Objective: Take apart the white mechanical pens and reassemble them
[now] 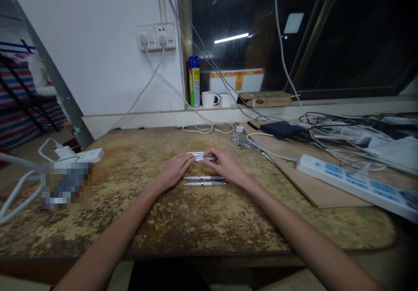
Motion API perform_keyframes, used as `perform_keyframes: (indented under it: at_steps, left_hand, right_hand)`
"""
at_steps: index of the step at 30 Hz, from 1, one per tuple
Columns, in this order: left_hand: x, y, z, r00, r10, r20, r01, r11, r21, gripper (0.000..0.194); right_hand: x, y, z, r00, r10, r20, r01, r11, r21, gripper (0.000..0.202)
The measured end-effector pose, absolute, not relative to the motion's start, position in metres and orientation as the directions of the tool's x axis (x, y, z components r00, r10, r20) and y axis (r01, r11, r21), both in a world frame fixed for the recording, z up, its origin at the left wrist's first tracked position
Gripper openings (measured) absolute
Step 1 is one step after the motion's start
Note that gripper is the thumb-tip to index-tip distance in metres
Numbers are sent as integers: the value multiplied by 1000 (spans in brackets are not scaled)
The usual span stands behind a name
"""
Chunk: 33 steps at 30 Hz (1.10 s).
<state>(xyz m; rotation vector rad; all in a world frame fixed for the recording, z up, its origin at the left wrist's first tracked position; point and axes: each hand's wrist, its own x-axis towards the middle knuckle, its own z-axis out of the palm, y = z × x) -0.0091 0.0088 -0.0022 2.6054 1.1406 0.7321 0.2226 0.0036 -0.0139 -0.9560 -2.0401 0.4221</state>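
Note:
Both hands meet over the middle of the worn wooden table (156,230). Between their fingertips is a slim white and silver pen (200,159), lying roughly crosswise. My left hand (174,170) pinches its left end, and my right hand (226,164) has thumb and fingers closed on its right part. Just behind it, more white pens (197,153) show, partly covered by the fingers. Nearer to me, two similar pens lie side by side on the table, the farther pen (204,178) just beyond the nearer pen (204,184).
On the right, a white power strip (352,180) and tangled cables lie over a brown board (313,191). Another power strip (91,155) sits at the left. A spray can (194,82) and a white mug (209,99) stand on the window ledge. Thin cables cross the table's back edge.

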Motion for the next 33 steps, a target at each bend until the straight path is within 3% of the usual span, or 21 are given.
perform_keyframes:
  at_steps: [7,11,15,28,33]
  left_hand:
    - [-9,9,-2,585,735,342,637,-678,367,35]
    - [-8,6,2,583,736,343,631,-677,379,41]
    - [-8,4,4,571,742,350,631,-670,391,45]
    - [-6,3,5,561,727,397,600,-687,410,39]
    - [-6,3,5,570,735,368,597,-678,429,41]
  right_hand:
    - [220,5,-16,-350,750,562,388,661,-642,15]
    - [219,5,-15,-349,791,502,400,610,-684,16]
    - [219,4,-14,-349,758,551,351,651,-674,14]
    - [219,4,-11,-318,813,487,334,577,-745,23]
    - [222,6,-9,-313,791,526,301,608,-735,20]
